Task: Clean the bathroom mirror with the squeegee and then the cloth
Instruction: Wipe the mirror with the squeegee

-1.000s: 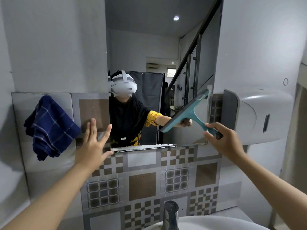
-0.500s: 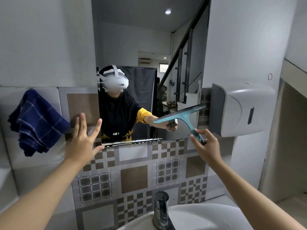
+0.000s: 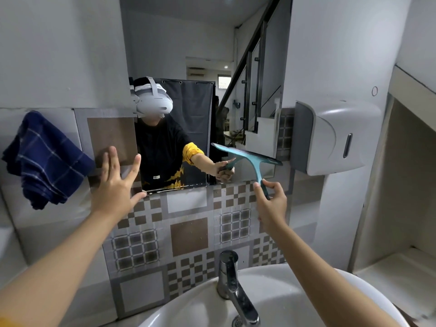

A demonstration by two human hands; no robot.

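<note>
Squeegee step in hand. Right hand pinches the teal squeegee by the lower end of its handle; blade sits on the mirror near its bottom right corner, tilted with the left end higher. Can't tell whether the whole blade edge is in contact with the glass.

Left hand is spread flat, fingers straight, pressing the wall tiles at the mirror's lower left corner, thumb near the bottom edge. Looks like bracing, holds nothing.

Blue checked cloth hangs on the wall well left of the mirror, untouched, so the cloth pass isn't started.

Judgement: this stroke is close to the bottom edge. Next move probably needs the blade carried off the glass, then reset for another pass or a switch to the cloth. Water along the bottom edge will likely need the cloth.

Below: white basin with chrome tap; dispenser on the wall right of the mirror.
</note>
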